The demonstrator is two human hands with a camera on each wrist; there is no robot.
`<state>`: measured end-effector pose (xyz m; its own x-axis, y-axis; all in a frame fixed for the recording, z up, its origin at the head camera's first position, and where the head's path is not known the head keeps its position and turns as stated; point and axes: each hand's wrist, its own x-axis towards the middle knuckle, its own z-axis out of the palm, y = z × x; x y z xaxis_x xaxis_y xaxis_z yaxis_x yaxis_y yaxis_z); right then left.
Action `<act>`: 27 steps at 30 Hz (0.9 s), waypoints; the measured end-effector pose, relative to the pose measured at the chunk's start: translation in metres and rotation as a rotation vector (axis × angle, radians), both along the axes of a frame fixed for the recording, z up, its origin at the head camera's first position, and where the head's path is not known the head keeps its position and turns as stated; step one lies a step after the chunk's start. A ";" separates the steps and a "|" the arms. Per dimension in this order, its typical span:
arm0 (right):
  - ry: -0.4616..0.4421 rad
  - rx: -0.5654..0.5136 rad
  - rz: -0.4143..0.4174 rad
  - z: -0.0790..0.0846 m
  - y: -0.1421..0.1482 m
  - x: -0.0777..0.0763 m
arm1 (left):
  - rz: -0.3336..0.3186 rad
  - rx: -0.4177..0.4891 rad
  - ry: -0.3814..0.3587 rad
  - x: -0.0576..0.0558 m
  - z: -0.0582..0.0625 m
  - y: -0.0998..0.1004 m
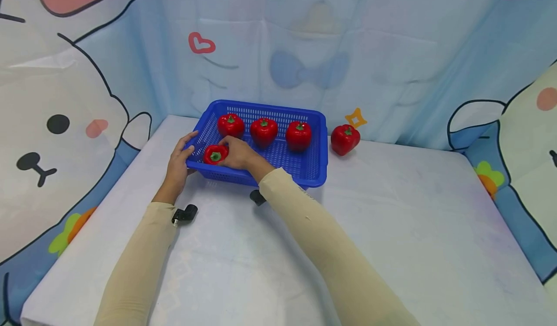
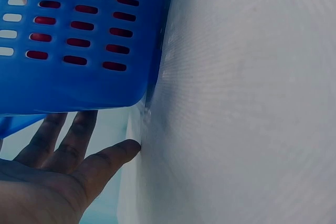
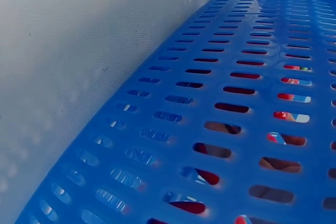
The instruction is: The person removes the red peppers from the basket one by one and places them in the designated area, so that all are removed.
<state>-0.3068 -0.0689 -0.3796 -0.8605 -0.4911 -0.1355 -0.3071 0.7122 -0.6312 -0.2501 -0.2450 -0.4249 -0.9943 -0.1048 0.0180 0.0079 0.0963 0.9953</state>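
A blue perforated basket [image 1: 311, 173] stands at the far side of the table. Inside, my right hand [image 1: 237, 154] grips a red bell pepper [image 1: 215, 155] in the near left corner; its green stem end shows. Behind it, a row holds a left red bell pepper [image 1: 231, 125], a middle one [image 1: 263, 131] and a right one [image 1: 298, 136]. My left hand [image 1: 176, 166] touches the basket's left rim. The left wrist view shows its fingers [image 2: 107, 166] fairly straight and spread beside the basket; some fingertips are hidden. In the right wrist view the basket wall hides most of the right hand.
Another red bell pepper [image 1: 345, 140] sits on the table just right of the basket. The table wears a white cloth [image 1: 413, 229]. A printed curtain [image 1: 391, 50] hangs directly behind the basket and along both sides.
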 end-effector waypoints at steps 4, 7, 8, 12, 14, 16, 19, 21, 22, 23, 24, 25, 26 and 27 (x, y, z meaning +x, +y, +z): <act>0.023 -0.014 -0.028 0.003 0.003 0.001 | -0.007 0.002 -0.001 -0.002 0.001 0.001; 0.041 -0.041 -0.063 0.006 0.006 0.002 | -0.012 0.002 0.002 -0.003 0.001 0.002; 0.046 -0.052 -0.078 0.006 0.007 0.003 | -0.013 0.002 0.003 -0.003 0.002 0.002; 0.071 -0.124 -0.140 0.009 0.011 0.005 | -0.013 0.005 0.004 -0.002 0.002 0.003; 0.080 -0.181 -0.174 0.010 0.013 0.007 | -0.009 0.003 0.003 -0.001 0.001 0.002; 0.080 -0.250 -0.201 0.011 0.018 0.008 | -0.006 -0.005 -0.004 0.001 -0.001 0.001; 0.069 -0.340 -0.235 0.015 0.029 0.010 | -0.007 -0.012 -0.005 0.002 -0.002 0.001; 0.057 -0.383 -0.250 0.019 0.040 0.009 | -0.009 -0.010 -0.003 0.002 -0.003 0.000; 0.058 -0.393 -0.256 0.022 0.047 0.009 | -0.009 -0.010 -0.001 0.002 -0.003 0.000; 0.058 -0.403 -0.263 0.026 0.053 0.010 | -0.009 -0.007 0.001 0.003 -0.002 0.000; 0.060 -0.409 -0.271 0.030 0.060 0.010 | -0.008 -0.002 0.002 0.003 -0.002 0.000; 0.065 -0.412 -0.277 0.034 0.067 0.010 | -0.007 0.004 0.004 0.002 -0.002 0.000; 0.072 -0.418 -0.278 0.038 0.075 0.010 | -0.006 0.004 0.004 0.003 -0.001 0.000; 0.082 -0.424 -0.279 0.042 0.082 0.011 | -0.004 0.004 0.003 0.003 0.000 0.000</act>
